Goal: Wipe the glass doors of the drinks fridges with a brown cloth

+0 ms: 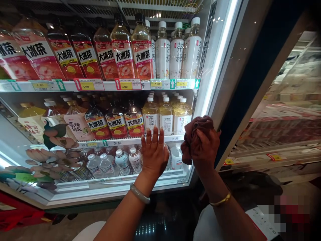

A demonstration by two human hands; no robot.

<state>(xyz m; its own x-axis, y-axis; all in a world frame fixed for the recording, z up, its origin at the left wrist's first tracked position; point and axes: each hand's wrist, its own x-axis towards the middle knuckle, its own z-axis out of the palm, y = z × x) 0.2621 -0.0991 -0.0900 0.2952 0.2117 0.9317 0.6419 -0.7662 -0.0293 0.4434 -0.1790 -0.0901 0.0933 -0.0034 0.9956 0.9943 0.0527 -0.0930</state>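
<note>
Bunched in my right hand (207, 145) is a dark brown cloth (192, 140), held at the right side of the lit fridge's glass door (160, 182). My left hand (154, 152) is raised with its fingers stretched out, palm toward the glass; whether it touches the pane I cannot tell. Behind it, on the middle shelf, stand white-capped tea bottles (166, 117) with pale labels. The cloth covers part of the door's edge, and my left hand hides some bottles on the bottom shelf.
Large iced tea bottles (122, 50) fill the upper shelf above a strip of price tags (86, 86). Small water bottles (94, 165) stand at the bottom. A flower decal (57, 137) is on the lower left glass. Blurred store shelves (271, 124) lie to the right.
</note>
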